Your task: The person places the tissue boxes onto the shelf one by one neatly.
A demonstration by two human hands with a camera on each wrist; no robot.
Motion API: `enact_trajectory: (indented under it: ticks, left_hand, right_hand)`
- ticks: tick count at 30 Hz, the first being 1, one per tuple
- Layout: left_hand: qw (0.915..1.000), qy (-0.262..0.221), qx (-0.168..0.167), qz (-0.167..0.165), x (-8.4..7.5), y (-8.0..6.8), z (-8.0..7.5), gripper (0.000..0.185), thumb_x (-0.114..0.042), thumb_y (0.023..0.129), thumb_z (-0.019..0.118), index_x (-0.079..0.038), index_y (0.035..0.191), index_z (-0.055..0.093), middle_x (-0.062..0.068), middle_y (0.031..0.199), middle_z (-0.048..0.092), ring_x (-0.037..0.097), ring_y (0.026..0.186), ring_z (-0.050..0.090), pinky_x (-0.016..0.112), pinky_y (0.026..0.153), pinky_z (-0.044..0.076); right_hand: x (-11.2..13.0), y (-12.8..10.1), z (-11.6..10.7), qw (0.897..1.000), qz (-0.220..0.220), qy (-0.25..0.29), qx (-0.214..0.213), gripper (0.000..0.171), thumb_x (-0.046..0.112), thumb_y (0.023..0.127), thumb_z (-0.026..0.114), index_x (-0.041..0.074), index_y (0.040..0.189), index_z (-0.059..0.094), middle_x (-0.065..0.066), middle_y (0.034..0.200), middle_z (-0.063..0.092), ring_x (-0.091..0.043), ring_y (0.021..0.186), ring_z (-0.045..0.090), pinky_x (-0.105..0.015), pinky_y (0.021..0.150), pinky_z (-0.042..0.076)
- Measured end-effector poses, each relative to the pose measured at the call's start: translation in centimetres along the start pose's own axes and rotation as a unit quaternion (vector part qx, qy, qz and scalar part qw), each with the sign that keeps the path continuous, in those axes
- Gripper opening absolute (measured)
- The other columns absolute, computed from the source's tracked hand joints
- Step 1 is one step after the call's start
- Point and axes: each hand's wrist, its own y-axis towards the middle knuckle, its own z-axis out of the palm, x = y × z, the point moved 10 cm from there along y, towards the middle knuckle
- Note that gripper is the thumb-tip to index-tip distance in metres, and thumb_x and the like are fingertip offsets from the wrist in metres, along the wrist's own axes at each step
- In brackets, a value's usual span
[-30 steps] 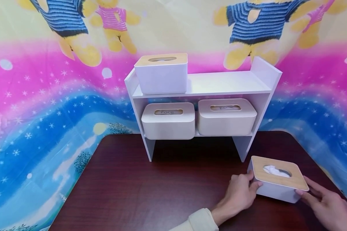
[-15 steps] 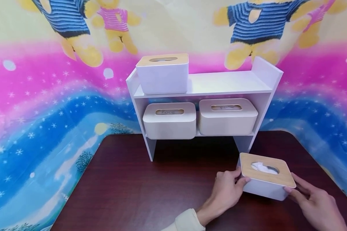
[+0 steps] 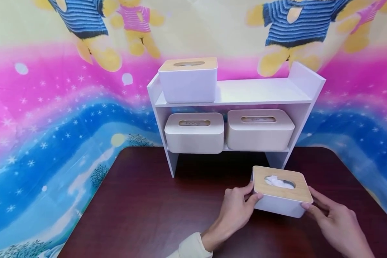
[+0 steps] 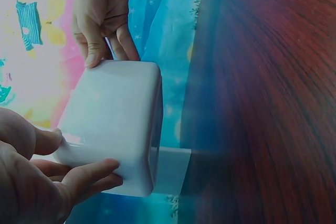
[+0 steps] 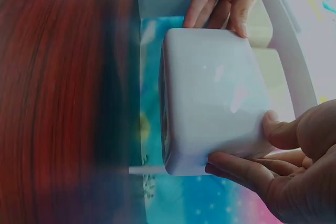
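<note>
Lettering inside the lower shelf boxes [image 3: 194, 132] is unreadable. Left hand [image 3: 234, 211] and right hand [image 3: 333, 218] clasp the tissue box [image 3: 278, 191], fingers curled, lower right on the dark wooden table [image 3: 142, 208].

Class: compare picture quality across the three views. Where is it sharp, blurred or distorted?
Head view: sharp, evenly lit, wide-angle bending of the shelf. Left wrist view: tabletop streaked with blur, tissue box soft. Right wrist view: the same blur, dim bluish cast.
</note>
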Motion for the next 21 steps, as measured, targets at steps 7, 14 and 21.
enact_trajectory:
  ticks: [7,14,21]
  left_hand:
    - [0.9990,-0.044,-0.010,-0.006,0.6,-0.3,-1.7,0.049,-0.030,0.102,0.075,-0.007,0.144,0.067,0.011,0.133,0.073,-0.012,0.085,0.061,0.008,0.069,0.050]
    - [0.9992,-0.038,-0.014,-0.006,0.9,-0.5,-3.3,0.048,-0.031,0.101,0.077,-0.006,0.141,0.068,0.017,0.130,0.074,-0.010,0.061,0.047,0.011,0.063,0.048]
    - [0.9995,-0.015,-0.028,0.000,1.0,-0.3,-5.2,0.047,-0.032,0.099,0.079,-0.007,0.138,0.070,0.019,0.121,0.078,-0.004,0.053,0.030,0.013,0.067,0.049]
  right_hand:
    - [2.4,-0.4,-0.3,0.997,-0.059,0.012,-0.051,0.065,0.031,0.106,0.071,0.000,0.158,0.049,-0.037,0.135,0.065,-0.029,0.085,0.075,-0.021,0.055,0.045]
    - [4.2,-1.1,-0.1,0.994,-0.071,0.017,-0.081,0.059,0.032,0.105,0.072,0.005,0.155,0.055,-0.013,0.071,0.070,-0.008,0.051,0.046,-0.027,0.047,0.035]
    - [6.2,-1.2,-0.2,0.990,-0.092,0.036,-0.104,0.057,0.028,0.102,0.076,0.009,0.153,0.058,0.003,0.058,0.060,-0.007,0.044,0.030,-0.028,0.045,0.031]
